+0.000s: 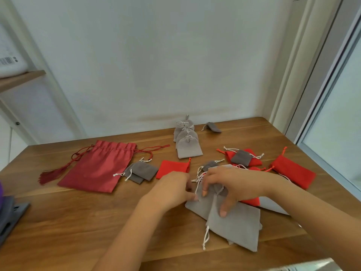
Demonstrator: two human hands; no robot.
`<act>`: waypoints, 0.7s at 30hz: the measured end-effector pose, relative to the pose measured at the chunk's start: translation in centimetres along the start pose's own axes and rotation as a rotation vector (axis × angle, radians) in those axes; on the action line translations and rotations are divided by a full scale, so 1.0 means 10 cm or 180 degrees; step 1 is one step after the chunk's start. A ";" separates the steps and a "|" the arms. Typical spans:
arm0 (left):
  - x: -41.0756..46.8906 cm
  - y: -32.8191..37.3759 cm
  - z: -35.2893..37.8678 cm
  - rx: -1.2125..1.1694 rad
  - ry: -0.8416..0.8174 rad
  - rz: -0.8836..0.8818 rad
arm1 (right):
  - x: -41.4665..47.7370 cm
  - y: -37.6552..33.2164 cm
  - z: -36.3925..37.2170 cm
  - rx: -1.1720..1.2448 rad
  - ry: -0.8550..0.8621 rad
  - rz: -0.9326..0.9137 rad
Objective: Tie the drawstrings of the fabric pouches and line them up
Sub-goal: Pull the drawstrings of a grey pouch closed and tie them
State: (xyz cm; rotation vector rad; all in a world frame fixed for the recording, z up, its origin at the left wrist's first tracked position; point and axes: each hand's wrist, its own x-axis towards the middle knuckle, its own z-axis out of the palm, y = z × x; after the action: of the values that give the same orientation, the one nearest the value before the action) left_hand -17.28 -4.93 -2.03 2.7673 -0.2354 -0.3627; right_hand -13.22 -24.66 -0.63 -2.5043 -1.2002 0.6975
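Observation:
A pile of light grey pouches [236,225] lies at the table's front right. My left hand [173,189] and my right hand [232,184] meet over the top one, both pinching its white drawstrings [198,182] at the gathered neck. My right thumb presses the grey fabric below. A row of tied light grey pouches [187,142] runs from the wall toward me at the back middle. Loose red pouches [293,173] and dark grey pouches [241,157] lie to the right.
A large dark red satin pouch [97,169] with a tassel cord lies at the left, two dark grey pouches [141,172] and a red one [172,168] beside it. One dark grey pouch [214,127] sits near the wall. A dark object [9,216] overhangs the left edge.

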 end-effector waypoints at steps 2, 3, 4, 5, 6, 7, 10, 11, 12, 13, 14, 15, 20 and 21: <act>-0.02 0.04 0.02 -0.0134 0.0012 -0.0129 | -0.03 0.05 0.04 -0.0071 0.0130 0.0005; -0.03 0.07 0.05 -0.0169 0.0035 -0.0159 | -0.04 0.06 0.04 -0.0063 0.0194 0.0028; -0.04 0.11 0.07 -0.0198 0.0062 -0.0195 | -0.06 0.06 0.04 -0.0062 0.0256 0.0043; -0.05 0.15 0.11 -0.0256 0.0078 -0.0233 | -0.07 0.07 0.04 -0.0063 0.0316 0.0040; -0.04 0.18 0.14 -0.0334 0.0089 -0.0259 | -0.07 0.07 0.04 -0.0065 0.0367 0.0025; -0.03 0.20 0.17 -0.0427 0.0095 -0.0276 | -0.08 0.07 0.03 -0.0058 0.0395 0.0003; 0.00 0.19 0.18 -0.0792 0.0089 -0.0291 | -0.15 0.08 0.01 0.0104 0.0397 0.0075; 0.00 0.17 0.17 -0.0945 0.0070 -0.0273 | -0.18 0.09 -0.02 0.0201 0.0419 0.0117; -0.01 0.14 0.14 -0.1113 0.0058 -0.0235 | -0.21 0.11 -0.04 0.0333 0.0462 0.0152; -0.01 0.12 0.10 -0.1300 0.0075 -0.0186 | -0.24 0.13 -0.07 0.0498 0.0516 0.0203; -0.03 0.10 0.04 -0.1524 0.0128 -0.0140 | -0.27 0.15 -0.10 0.0664 0.0569 0.0264; -0.04 0.07 -0.03 -0.1830 0.0196 -0.0139 | -0.29 0.18 -0.13 0.0772 0.0611 0.0328; -0.08 -0.04 -0.31 -0.3668 0.0583 -0.0194 | -0.27 0.34 -0.16 0.0942 0.0656 0.0543; -0.06 -0.08 -0.35 -0.4045 0.0734 -0.0226 | -0.25 0.36 -0.16 0.0996 0.0678 0.0574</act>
State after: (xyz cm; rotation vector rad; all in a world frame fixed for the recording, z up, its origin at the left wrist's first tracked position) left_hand -16.80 -2.97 0.97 1.5344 0.1327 -0.1147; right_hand -11.37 -28.97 -0.11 -2.3670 -0.7363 0.5897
